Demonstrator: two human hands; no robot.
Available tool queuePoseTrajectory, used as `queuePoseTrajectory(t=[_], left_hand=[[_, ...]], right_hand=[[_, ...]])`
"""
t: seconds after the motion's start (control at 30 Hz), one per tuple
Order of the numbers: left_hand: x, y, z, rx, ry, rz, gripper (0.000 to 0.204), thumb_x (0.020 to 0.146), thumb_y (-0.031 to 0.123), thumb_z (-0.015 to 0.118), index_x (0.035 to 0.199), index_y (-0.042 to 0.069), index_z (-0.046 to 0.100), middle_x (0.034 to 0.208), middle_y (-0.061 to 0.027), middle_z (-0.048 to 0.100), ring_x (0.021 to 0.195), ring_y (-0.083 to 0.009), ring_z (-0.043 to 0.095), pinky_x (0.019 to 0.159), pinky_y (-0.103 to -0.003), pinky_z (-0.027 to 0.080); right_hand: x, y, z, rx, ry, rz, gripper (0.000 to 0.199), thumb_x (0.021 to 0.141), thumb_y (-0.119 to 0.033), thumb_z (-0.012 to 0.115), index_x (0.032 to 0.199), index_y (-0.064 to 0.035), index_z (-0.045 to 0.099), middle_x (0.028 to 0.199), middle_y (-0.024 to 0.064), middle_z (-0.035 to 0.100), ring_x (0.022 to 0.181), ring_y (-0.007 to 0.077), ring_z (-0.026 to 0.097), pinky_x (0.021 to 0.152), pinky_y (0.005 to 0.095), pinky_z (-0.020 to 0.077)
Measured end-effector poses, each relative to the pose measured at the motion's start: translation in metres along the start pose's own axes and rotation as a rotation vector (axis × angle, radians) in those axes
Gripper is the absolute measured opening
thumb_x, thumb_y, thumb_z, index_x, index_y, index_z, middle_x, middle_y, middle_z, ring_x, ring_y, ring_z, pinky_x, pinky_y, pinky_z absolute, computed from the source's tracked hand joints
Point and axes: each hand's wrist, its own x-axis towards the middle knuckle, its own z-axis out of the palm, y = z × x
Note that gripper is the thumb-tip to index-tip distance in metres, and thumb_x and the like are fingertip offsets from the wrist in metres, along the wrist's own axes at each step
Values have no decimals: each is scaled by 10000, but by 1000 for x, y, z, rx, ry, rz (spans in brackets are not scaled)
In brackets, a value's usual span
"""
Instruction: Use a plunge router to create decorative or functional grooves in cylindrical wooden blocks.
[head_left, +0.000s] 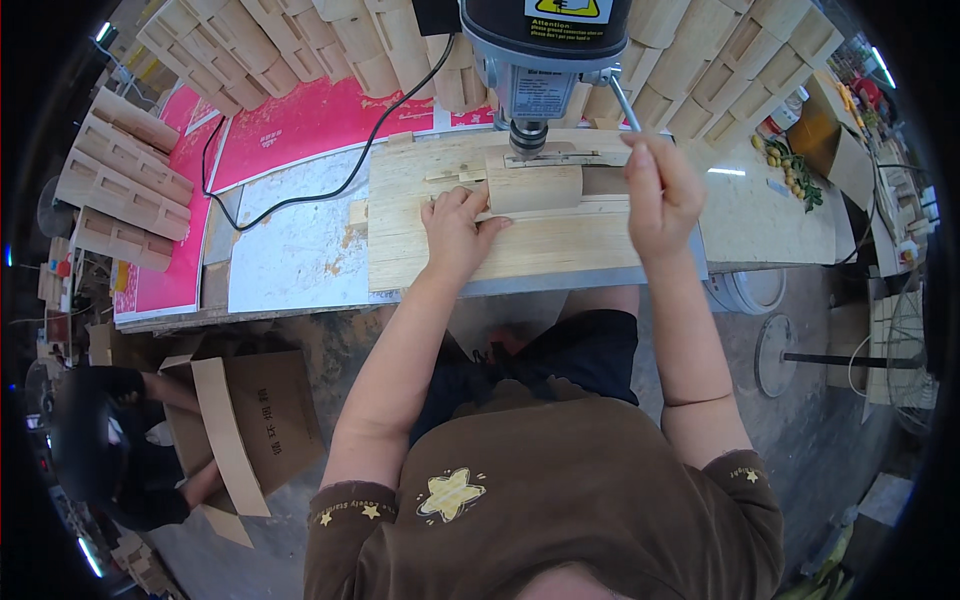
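Note:
A curved pale wooden piece (535, 188) lies in a wooden jig (600, 206) on the bench, under the chuck (527, 138) of a drill press (540, 50). My left hand (460, 230) rests on the jig board, its bent fingers against the left end of the piece and its thumb along the near edge. The fingertips' exact contact is partly hidden. Up on the right, my right hand (665, 195) is closed round the end of the drill press's metal lever (626, 102). The chuck stands at the far edge of the piece; any bit in it is hard to make out.
Stacks of slotted wooden pieces (205, 50) line the back and the left (125, 190). A black cable (345, 185) loops over the bench. At lower left a co-worker's arms reach into a cardboard box (265, 420). A white bucket (745, 292) stands below the right end.

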Motion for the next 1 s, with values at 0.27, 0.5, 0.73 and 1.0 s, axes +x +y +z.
queuePoseTrajectory(t=[0.27, 0.5, 0.73, 1.0], left_hand=[[2, 1, 2, -2, 13, 1, 530, 691, 287, 747, 1193, 204, 600, 813, -24, 532, 889, -227, 517, 855, -420, 298], [-3, -5, -2, 66, 35, -29, 519, 669, 300, 757, 1157, 194, 618, 823, -29, 555, 887, -235, 524, 840, -421, 312], [2, -2, 13, -105, 84, -39, 419, 575, 315, 796, 946, 176, 659, 830, -39, 570, 903, -255, 539, 798, -436, 326], [4, -3, 9, -217, 195, -83, 455, 574, 286, 810, 982, 158, 655, 838, 3, 558, 884, -199, 548, 826, -399, 286]], right_hand=[[-24, 53, 29, 15, 73, -234, 99, 788, -18, 596, 879, -1, 633, 659, 97, 560, 583, 230, 526, 568, 326, 400], [53, 2, 5, 51, 139, -207, 93, 826, -99, 627, 849, -8, 631, 630, 118, 535, 568, 226, 540, 551, 312, 426], [172, 62, 19, -185, -21, -50, 330, 906, -363, 520, 1064, -94, 628, 814, 159, 619, 735, 187, 597, 684, 321, 461], [38, 85, -14, -120, -699, 247, 338, 875, -192, 586, 1158, -9, 556, 1072, 136, 599, 1017, 247, 549, 888, 359, 420]])
